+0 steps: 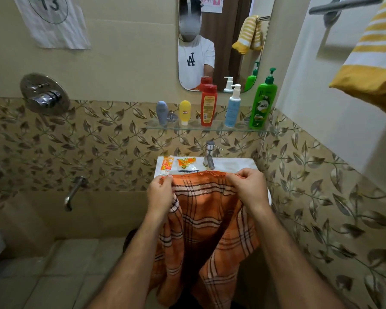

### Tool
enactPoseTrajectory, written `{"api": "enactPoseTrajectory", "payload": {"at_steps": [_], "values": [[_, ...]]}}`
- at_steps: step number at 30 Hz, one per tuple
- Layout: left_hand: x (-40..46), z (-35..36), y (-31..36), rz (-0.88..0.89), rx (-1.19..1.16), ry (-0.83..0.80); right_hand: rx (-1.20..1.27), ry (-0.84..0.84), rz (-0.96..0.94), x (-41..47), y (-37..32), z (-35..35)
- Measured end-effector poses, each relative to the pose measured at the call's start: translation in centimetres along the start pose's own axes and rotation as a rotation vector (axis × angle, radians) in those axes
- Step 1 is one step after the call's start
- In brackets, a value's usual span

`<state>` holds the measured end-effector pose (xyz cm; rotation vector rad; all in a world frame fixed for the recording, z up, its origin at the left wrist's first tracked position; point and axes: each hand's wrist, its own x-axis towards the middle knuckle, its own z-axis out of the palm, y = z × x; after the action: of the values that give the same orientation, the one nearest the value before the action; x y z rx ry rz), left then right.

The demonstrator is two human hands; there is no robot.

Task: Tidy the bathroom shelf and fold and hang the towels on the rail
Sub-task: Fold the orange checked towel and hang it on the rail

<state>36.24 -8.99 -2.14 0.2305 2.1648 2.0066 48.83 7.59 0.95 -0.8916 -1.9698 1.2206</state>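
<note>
An orange checked towel (206, 221) hangs in front of the sink, held up by its fringed top edge. My left hand (161, 192) pinches the left corner and my right hand (249, 186) pinches the right corner. A yellow and white striped towel (372, 52) hangs over the metal rail (343, 5) at the top right. On the glass shelf (152, 127) stand several bottles in a row: grey tube (162, 112), yellow tube (185, 112), red bottle (208, 105), blue pump bottle (232, 108), green pump bottle (263, 101).
A white sink (230, 165) with a tap (208, 156) holds an orange tube (167, 165) and sachets (186, 165) on its back ledge. A mirror (232, 30) hangs above the shelf. A shower valve (44, 93) and spout (74, 192) are on the left wall.
</note>
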Motion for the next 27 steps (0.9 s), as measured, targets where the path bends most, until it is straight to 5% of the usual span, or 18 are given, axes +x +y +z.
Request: {"api": "enactPoseTrajectory", "payload": {"at_steps": [10,27], "values": [[-2.9,1.6,0.6,0.0,-0.238,-0.398,0.227,-0.306,-0.108,-2.4,-0.4,2.5],[-2.6,1.4,0.3,0.142,-0.116,-0.635,0.238,-0.42,-0.097,-2.7,-0.5,1.4]]}}
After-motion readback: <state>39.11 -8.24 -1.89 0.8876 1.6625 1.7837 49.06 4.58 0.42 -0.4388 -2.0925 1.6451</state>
